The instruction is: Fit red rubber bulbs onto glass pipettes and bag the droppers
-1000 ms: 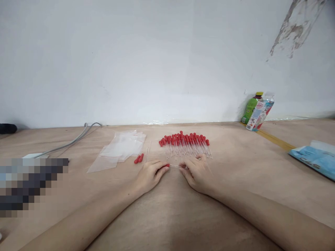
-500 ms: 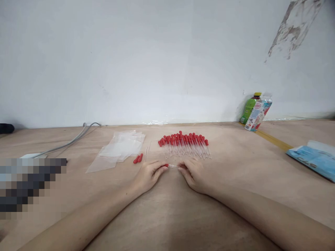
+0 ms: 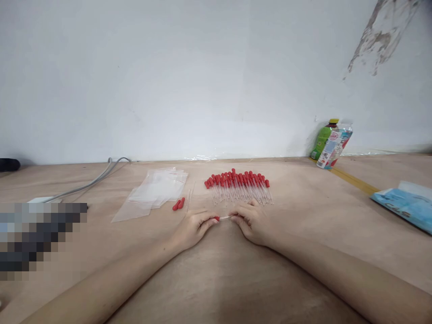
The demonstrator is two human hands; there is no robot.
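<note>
Between thumb and fingers, my left hand (image 3: 196, 226) pinches a red rubber dropper bulb (image 3: 217, 218), mostly covered by the fingertips. From the bulb a thin clear glass tube (image 3: 224, 218) runs right, its other end pinched in my right hand (image 3: 249, 221). How deep the tube sits in the bulb is hidden. Just beyond my hands lies a row of droppers (image 3: 238, 186) with red bulbs pointing to the wall. Left of them are two loose red bulbs (image 3: 178, 204) and a few bare glass tubes (image 3: 189, 198).
Clear plastic bags (image 3: 158, 189) lie in an overlapping pile at the left, near a grey cable (image 3: 97, 177). Against the wall at the right stand a green bottle (image 3: 323, 140) and a printed clear bottle (image 3: 334, 148). A blue packet (image 3: 403, 207) lies at the far right.
The tube and bulb between my hands sit slightly lower and straighter than before, and more of the red bulb shows past my left fingertips. Both hands keep their pinch.
</note>
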